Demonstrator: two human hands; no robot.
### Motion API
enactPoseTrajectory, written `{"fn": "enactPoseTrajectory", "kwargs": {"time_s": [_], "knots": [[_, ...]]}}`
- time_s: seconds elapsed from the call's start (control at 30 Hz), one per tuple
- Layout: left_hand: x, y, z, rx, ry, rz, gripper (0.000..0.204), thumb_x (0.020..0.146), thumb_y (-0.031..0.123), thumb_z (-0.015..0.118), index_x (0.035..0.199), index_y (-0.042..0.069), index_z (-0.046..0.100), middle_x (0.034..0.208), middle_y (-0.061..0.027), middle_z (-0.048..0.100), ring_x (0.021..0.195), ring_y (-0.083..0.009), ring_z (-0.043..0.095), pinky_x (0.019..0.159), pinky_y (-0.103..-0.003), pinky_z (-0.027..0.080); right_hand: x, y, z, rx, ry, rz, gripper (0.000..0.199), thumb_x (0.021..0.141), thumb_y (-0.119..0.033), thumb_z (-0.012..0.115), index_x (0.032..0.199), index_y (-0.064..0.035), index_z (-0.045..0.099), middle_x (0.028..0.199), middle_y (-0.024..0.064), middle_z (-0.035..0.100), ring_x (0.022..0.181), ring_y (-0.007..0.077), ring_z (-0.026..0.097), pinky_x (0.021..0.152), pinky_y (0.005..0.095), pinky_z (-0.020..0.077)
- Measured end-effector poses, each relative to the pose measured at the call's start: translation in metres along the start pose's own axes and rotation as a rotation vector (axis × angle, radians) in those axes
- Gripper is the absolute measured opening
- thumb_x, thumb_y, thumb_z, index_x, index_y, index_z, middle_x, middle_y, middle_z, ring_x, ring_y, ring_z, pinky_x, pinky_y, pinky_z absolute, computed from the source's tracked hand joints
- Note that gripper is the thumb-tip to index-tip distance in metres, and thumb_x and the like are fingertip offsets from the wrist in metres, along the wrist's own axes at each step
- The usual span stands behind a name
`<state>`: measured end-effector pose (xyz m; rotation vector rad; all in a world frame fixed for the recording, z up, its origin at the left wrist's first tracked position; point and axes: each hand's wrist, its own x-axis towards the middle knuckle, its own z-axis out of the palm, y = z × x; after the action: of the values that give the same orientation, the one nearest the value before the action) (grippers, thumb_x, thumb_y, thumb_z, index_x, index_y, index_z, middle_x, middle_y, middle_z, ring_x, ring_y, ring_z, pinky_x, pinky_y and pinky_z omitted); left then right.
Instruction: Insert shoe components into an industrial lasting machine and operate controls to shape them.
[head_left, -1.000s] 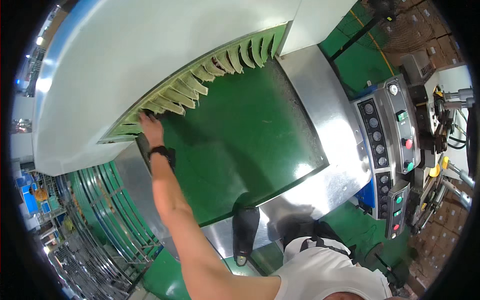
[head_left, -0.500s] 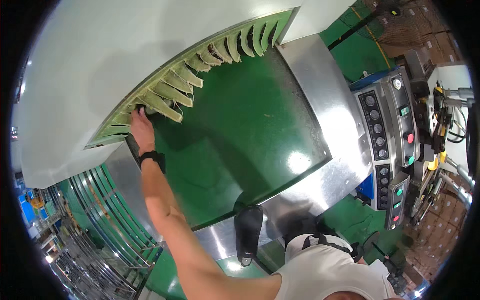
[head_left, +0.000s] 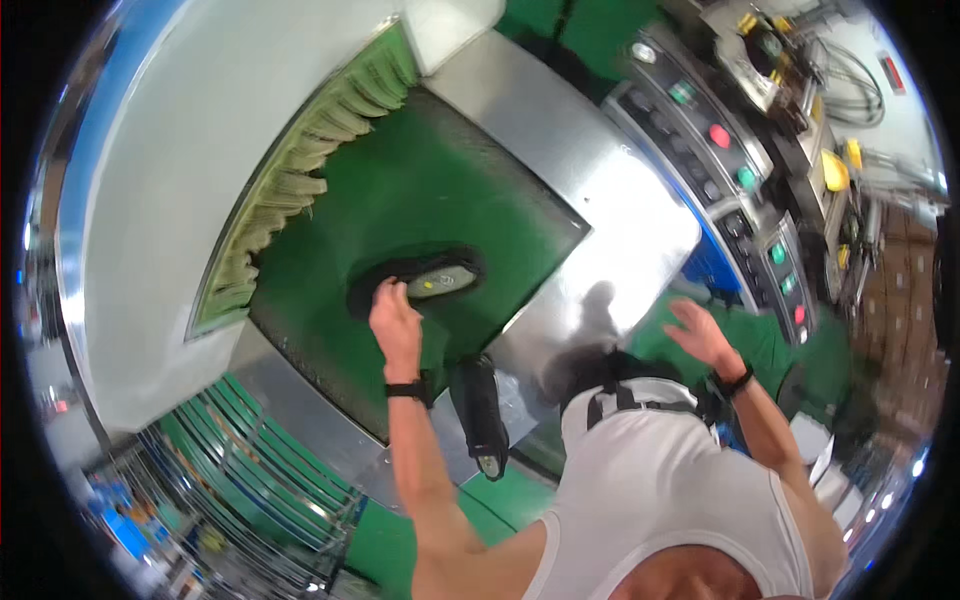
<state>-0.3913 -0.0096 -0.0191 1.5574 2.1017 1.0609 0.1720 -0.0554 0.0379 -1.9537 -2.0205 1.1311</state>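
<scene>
A black shoe [head_left: 445, 281] with a grey insole and a small yellow mark is on the green belt [head_left: 400, 190]. My left hand [head_left: 398, 325] grips the shoe at its left end, fingers closed over the edge and slightly blurred. Another black shoe [head_left: 478, 415] lies across the near metal edge, just right of my left wrist. My right hand [head_left: 700, 332] is held out to the right of my waist, nothing in it, its fingers apart.
A frayed green strip curtain [head_left: 290, 180] hangs under a white machine housing [head_left: 190, 150] at the far left. Metal borders [head_left: 620, 210] frame the belt. A control panel [head_left: 720, 160] with knobs and buttons stands at right. Metal rollers [head_left: 240, 450] extend at lower left.
My left hand has come back from the strip curtain toward me and now has the black shoe. My right hand has entered the view. The whole view has turned.
</scene>
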Motion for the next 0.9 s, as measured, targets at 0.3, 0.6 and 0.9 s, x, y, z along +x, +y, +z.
{"fn": "enactPoseTrajectory", "kwargs": {"time_s": [0.3,0.6,0.9], "knots": [[-0.076,0.288,0.105,-0.282,-0.510,0.428,0.017,0.099,0.009,0.060,0.110,-0.004,0.065,0.110,-0.0218,0.070,0.098,-0.0410,0.067,0.083,-0.045,0.056,0.027,-0.149,-0.028,-0.383,-0.029,-0.155,0.081,0.068,-0.025,0.086,0.132,0.0057,0.048,0.129,0.0268,0.058,0.118,0.0473,0.058,0.098,0.0477,0.0503],[-0.108,0.568,0.196,-0.409,-0.888,1.265,0.020,0.095,0.008,0.064,0.113,-0.002,0.063,0.119,-0.0188,0.067,0.109,-0.0366,0.065,0.087,-0.043,0.055,-0.122,0.010,-0.153,0.582,0.589,0.159,0.076,0.072,-0.037,0.086,0.124,0.0090,0.055,0.107,0.0222,0.070,0.097,0.0347,0.069,0.086,0.0404,0.0550],[-0.139,0.753,0.372,-0.760,-1.124,0.903,0.037,0.101,0.009,0.059,0.134,-0.007,0.054,0.134,-0.0211,0.062,0.124,-0.0275,0.062,0.104,-0.035,0.048,-0.256,0.130,-0.204,1.687,0.952,0.057,0.079,0.084,-0.021,0.076,0.148,0.0055,0.039,0.139,0.0174,0.057,0.124,0.0257,0.059,0.104,0.0393,0.0504]]}}
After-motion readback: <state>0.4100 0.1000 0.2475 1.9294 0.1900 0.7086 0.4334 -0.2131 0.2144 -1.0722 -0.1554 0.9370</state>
